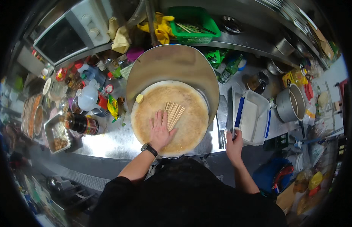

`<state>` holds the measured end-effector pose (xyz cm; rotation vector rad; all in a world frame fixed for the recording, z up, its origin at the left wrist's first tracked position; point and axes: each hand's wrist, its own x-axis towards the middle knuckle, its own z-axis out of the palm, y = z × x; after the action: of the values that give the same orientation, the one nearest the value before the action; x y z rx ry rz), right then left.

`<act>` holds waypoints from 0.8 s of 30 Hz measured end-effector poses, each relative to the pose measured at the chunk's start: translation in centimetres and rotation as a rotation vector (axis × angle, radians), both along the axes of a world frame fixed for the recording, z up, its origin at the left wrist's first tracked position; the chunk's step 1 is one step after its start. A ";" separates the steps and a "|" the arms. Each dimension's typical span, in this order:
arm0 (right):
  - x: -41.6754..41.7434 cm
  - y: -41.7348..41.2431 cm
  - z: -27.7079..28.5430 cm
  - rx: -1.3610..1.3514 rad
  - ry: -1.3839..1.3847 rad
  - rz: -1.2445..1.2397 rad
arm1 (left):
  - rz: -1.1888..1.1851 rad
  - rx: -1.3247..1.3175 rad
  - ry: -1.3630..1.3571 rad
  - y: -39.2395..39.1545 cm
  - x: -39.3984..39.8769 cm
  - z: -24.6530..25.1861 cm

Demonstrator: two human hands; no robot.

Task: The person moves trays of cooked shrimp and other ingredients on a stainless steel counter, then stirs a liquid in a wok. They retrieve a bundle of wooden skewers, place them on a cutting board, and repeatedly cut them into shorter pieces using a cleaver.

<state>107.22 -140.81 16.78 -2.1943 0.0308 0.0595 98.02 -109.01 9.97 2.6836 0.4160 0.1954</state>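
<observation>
On a round cutting board [190, 136] lies a row of thin wooden sticks [176, 113], side by side and slanted. My left hand [160, 132], with a watch on the wrist, rests flat with its fingers over the left part of the sticks. A small pale yellow piece [139, 98] sits at the board's upper left edge. My right hand [234, 142] is off the board to the right, closed around the handle of a cleaver [230, 109], whose blade points away from me beside a clear plastic container [251, 119].
Behind the board stands a large round metal lid [173, 62]. A dark sauce bottle [82, 124], a metal tray [58, 136] and jars crowd the left. At right are a metal pot [289, 103] and a green bottle [231, 69]. A green basket [193, 38] sits on the shelf.
</observation>
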 end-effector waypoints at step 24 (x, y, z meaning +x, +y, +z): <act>2.7 18.6 -5.6 -0.378 -0.121 0.528 | 0.137 0.040 -0.042 -0.5 0.7 -0.8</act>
<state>109.94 -122.18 11.20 -2.5207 -0.6543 0.2324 98.71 -109.49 9.17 2.6859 0.5890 0.3026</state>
